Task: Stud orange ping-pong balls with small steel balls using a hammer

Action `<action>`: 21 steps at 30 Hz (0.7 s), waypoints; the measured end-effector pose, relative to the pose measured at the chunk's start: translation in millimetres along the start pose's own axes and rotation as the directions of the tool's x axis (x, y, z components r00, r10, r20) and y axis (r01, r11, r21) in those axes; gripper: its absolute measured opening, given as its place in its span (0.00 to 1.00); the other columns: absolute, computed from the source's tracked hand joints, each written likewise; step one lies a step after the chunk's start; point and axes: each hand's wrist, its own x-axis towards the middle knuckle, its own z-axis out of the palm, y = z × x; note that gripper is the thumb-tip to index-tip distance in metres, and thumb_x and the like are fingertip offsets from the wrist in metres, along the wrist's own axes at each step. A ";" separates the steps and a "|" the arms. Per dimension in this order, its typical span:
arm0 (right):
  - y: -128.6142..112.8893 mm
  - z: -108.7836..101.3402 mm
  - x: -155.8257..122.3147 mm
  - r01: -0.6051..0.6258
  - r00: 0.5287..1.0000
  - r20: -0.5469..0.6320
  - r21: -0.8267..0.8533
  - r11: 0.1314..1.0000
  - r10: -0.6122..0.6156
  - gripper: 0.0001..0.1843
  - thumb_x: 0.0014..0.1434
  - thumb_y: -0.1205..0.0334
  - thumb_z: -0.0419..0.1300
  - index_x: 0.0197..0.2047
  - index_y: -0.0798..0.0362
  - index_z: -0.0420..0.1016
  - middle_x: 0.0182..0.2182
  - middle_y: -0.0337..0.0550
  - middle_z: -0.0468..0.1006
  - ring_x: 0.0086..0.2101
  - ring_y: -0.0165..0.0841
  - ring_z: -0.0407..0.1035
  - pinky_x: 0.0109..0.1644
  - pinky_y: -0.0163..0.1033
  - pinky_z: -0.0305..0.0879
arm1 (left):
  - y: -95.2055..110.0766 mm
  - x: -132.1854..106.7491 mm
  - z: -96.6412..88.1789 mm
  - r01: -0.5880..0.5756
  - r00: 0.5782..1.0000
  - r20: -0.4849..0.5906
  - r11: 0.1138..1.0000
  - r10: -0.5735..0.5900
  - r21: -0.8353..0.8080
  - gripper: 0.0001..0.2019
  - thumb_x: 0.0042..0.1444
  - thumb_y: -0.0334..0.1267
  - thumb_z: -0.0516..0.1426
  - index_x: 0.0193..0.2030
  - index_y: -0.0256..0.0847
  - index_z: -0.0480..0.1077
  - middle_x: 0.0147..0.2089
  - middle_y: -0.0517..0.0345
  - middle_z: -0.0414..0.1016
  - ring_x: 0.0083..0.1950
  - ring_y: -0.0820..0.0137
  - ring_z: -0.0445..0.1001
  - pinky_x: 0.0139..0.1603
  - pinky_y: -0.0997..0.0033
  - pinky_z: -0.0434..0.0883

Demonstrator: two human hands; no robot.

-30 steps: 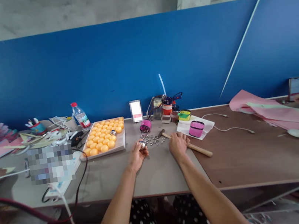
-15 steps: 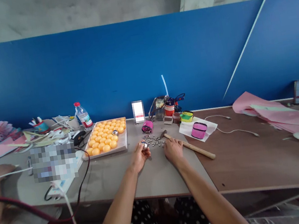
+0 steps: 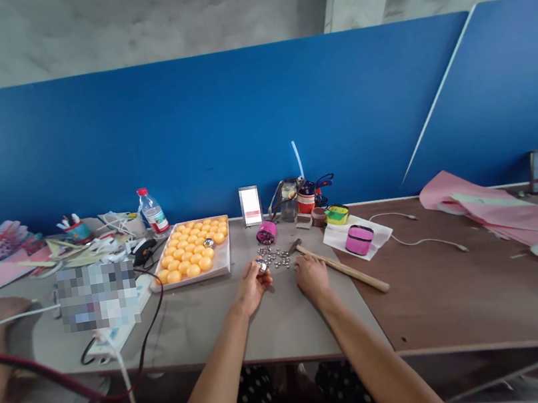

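Note:
My left hand (image 3: 252, 289) is closed around a shiny silver ball-like piece (image 3: 262, 265), raised a little over the grey mat. To its right, my right hand (image 3: 311, 274) rests low on the mat with its fingers bent together, and whatever is at the fingertips is hidden. Small silver beads (image 3: 277, 259) lie loose just beyond and between the hands. A hammer (image 3: 353, 270) with a wooden handle lies beside my right hand, its head near the beads. Behind the beads, a pink mesh pouch (image 3: 266, 233) lies on its side with its opening toward me.
A white tray (image 3: 231, 261) of orange balls, with one silver piece among them, stands left. A water bottle (image 3: 153, 213) stands behind it. Right, a flat pink pouch (image 3: 359, 239) lies on white paper. A power strip (image 3: 121, 328) and cables lie left; other people's arms show at both sides.
The view has tilted slightly upward. My right hand has drawn in a little from the hammer handle, fingers closer together. My left hand still holds the silver piece.

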 end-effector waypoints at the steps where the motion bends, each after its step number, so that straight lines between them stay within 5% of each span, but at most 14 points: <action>1: 0.4 0.3 0.3 0.008 1.000 -0.001 0.015 1.000 -0.008 0.10 0.57 0.66 0.51 0.36 0.52 0.74 0.39 0.47 0.76 0.42 0.37 0.67 0.44 0.38 0.54 | -0.1 0.0 -0.1 -0.005 1.000 0.002 1.000 0.005 -0.001 0.23 0.47 0.49 0.61 0.47 0.39 0.64 0.26 0.59 0.71 0.24 0.73 0.71 0.27 0.74 0.68; 14: 16.5 -4.5 9.5 -0.185 0.981 -0.040 0.116 0.976 0.190 0.12 0.57 0.63 0.49 0.36 0.54 0.74 0.35 0.48 0.77 0.34 0.34 0.70 0.36 0.35 0.55 | 2.1 -0.2 0.2 0.018 0.999 -0.038 1.000 -0.018 -0.001 0.21 0.48 0.47 0.60 0.47 0.39 0.64 0.26 0.59 0.72 0.23 0.73 0.71 0.26 0.75 0.68; 21: 40.7 -14.5 16.6 -0.204 0.977 0.105 0.243 0.948 0.183 0.13 0.55 0.67 0.49 0.35 0.52 0.75 0.31 0.45 0.78 0.33 0.33 0.70 0.34 0.33 0.56 | 2.2 1.2 -1.9 0.030 0.999 -0.020 0.999 -0.029 0.014 0.21 0.51 0.46 0.58 0.49 0.39 0.63 0.27 0.57 0.72 0.25 0.73 0.71 0.27 0.74 0.69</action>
